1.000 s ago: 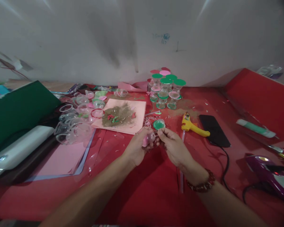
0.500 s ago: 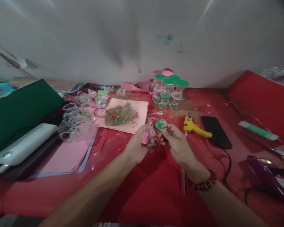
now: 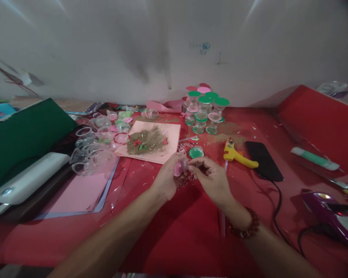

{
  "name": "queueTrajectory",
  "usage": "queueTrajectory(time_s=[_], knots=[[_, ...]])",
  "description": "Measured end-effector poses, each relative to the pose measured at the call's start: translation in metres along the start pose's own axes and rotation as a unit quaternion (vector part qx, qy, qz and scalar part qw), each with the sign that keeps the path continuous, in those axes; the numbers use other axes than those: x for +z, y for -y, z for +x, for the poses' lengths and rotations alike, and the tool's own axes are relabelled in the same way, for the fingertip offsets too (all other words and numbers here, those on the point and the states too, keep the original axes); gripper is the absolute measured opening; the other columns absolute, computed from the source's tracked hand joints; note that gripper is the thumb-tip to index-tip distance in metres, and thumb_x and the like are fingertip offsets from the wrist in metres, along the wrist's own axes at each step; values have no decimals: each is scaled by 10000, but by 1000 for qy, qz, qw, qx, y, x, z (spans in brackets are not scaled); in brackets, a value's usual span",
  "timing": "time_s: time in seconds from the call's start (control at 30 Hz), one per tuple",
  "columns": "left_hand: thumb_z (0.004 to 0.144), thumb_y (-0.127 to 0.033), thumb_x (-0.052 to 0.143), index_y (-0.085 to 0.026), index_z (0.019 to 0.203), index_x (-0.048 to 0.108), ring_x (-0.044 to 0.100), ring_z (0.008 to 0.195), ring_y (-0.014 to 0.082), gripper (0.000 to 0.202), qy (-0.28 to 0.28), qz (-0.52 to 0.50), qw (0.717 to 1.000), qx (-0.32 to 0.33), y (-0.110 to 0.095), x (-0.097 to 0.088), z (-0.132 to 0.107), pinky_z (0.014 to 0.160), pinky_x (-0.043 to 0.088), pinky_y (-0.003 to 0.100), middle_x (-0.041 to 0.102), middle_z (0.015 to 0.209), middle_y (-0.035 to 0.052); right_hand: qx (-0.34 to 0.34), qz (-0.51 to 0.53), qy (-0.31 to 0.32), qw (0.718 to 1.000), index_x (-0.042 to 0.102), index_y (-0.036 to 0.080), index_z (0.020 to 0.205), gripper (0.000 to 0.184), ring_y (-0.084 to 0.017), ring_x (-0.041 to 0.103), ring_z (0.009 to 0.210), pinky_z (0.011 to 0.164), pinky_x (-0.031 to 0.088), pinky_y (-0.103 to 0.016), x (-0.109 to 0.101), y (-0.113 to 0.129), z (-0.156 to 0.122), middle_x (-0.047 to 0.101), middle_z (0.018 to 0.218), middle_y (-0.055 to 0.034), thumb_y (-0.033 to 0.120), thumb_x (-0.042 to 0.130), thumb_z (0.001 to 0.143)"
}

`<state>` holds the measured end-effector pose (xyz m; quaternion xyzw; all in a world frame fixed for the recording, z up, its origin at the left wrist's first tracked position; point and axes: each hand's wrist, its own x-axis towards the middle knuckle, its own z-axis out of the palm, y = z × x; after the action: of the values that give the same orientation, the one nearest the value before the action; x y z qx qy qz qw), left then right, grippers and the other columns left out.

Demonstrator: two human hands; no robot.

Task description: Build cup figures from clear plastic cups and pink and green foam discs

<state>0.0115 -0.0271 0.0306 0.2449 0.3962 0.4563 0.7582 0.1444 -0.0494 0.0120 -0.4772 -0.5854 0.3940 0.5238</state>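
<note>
My left hand is closed around a small clear cup with a pink base, held just above the red table. My right hand is pinched at the cup's right side, fingertips touching it; what it pinches is too small to make out. A green-based cup lies on the table just beyond both hands. Further back, a pink paper sheet carries a pile of brown-green filler with red and green bits.
Finished cups with green and pink lids stand by the wall. Empty clear cups lie at the left beside a green sheet and white device. A yellow glue gun, black phone and purple tool lie right.
My right hand has moved in from beside the green cup to pinch at the pink cup in my left hand. The left hand has barely shifted.
</note>
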Motion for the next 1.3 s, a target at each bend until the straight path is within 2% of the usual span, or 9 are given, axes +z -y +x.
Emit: queueTrajectory(time_s=[0.13, 0.33, 0.5, 0.6, 0.8, 1.07, 1.3], knots=[[710, -341, 657, -194, 695, 508, 436, 436, 77, 209, 12, 8, 1000, -7, 0, -2, 0, 422, 291, 204, 493, 552, -52, -18, -26, 2, 999, 701, 238, 904, 85, -146, 641, 741, 689, 507, -279, 1, -1, -1, 722, 841, -5, 290, 671, 843], [706, -292, 634, -192, 707, 514, 410, 436, 70, 157, -1, 12, 1000, 4, -1, -1, -1, 433, 298, 200, 476, 544, -58, -31, -64, -7, 997, 717, 239, 921, 117, -175, 679, 786, 714, 536, -303, 0, 1, -2, 745, 878, -22, 306, 634, 873], [712, -309, 651, -206, 730, 484, 434, 485, 85, 197, -4, 20, 999, 26, 2, 0, -3, 469, 336, 202, 469, 573, -63, -135, -195, -6, 971, 710, 257, 985, 171, -203, 694, 889, 834, 543, -355, -3, 0, -4, 755, 977, -46, 256, 554, 914], [733, -312, 636, -212, 733, 474, 424, 493, 92, 191, 10, 30, 999, 34, 4, 0, -4, 464, 329, 207, 448, 577, -64, -165, -250, 4, 954, 681, 247, 995, 193, -208, 694, 872, 801, 544, -347, -3, -1, -5, 748, 972, -65, 243, 500, 931], [768, -298, 578, -208, 680, 448, 396, 462, 93, 181, 13, 52, 998, 30, 5, 0, -4, 436, 270, 222, 422, 550, -56, -149, -316, 7, 937, 622, 199, 970, 193, -216, 681, 720, 644, 508, -318, 1, -3, -6, 720, 819, -86, 229, 434, 935], [752, -280, 565, -192, 620, 479, 380, 434, 87, 181, 11, 53, 998, 12, 5, -3, -2, 438, 275, 229, 426, 527, -49, -98, -291, 11, 952, 589, 208, 986, 182, -218, 685, 762, 652, 492, -306, 2, 0, -4, 727, 873, -84, 276, 423, 957], [730, -279, 580, -183, 603, 498, 385, 433, 80, 179, 10, 28, 999, -17, 5, -4, 0, 443, 306, 222, 438, 512, -46, -123, -271, 9, 954, 600, 205, 984, 157, -182, 694, 746, 657, 509, -266, 1, -1, -3, 737, 864, -57, 255, 455, 946]])
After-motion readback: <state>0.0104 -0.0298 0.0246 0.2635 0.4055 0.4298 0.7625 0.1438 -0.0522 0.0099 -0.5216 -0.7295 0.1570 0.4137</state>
